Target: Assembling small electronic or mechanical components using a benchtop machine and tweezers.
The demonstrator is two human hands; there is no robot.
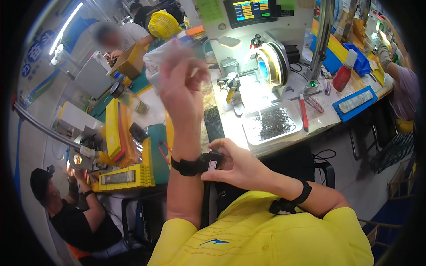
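Note:
My left hand (pixel 181 91) is raised over the near left of the workbench, blurred by motion, so its fingers cannot be read well. Around its wrist runs a black strap that carries a small black box (pixel 203 162) with a white label. My right hand (pixel 242 165) reaches across and grips this box between thumb and fingers. A second black wristband (pixel 305 191) with a similar box (pixel 284 206) sits on my right wrist. Beyond my right hand stands a white tray (pixel 246 133) holding many thin dark metal pieces (pixel 278 124).
A bench machine with a lit screen (pixel 252 12) and a round reel (pixel 271 66) stands ahead. Right of the tray lie a red-handled tool (pixel 304 113), a red bottle (pixel 345 72) and a blue block (pixel 355 104). Yellow bins (pixel 116 133) stand left. Co-workers sit left and right.

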